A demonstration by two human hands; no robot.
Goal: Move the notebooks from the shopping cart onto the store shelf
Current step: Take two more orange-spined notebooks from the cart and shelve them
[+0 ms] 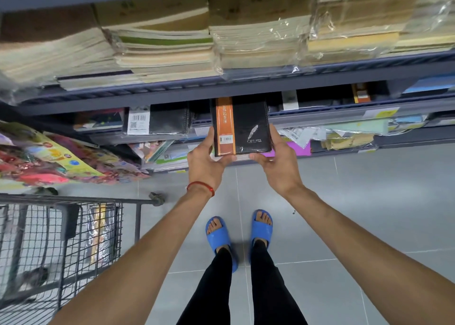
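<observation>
A black notebook (248,125) with an orange band and a silver feather mark is held flat, its far end under the edge of the grey store shelf (246,88). My left hand (205,161) grips its near left corner, thumb up along the left edge. My right hand (275,156) grips the near right corner, fingers up along the right side. At the lower left stands the wire shopping cart (73,228); inside it a wrapped notebook (98,233) with a yellow-orange spine stands on edge.
Stacks of wrapped paper notebooks (162,46) fill the shelf above. Another black notebook (167,121) lies on the shelf left of mine. Lower shelves hold colourful stationery (344,132). A bright display (49,159) juts out at the left. My feet in blue slides (219,236) stand on grey tiles.
</observation>
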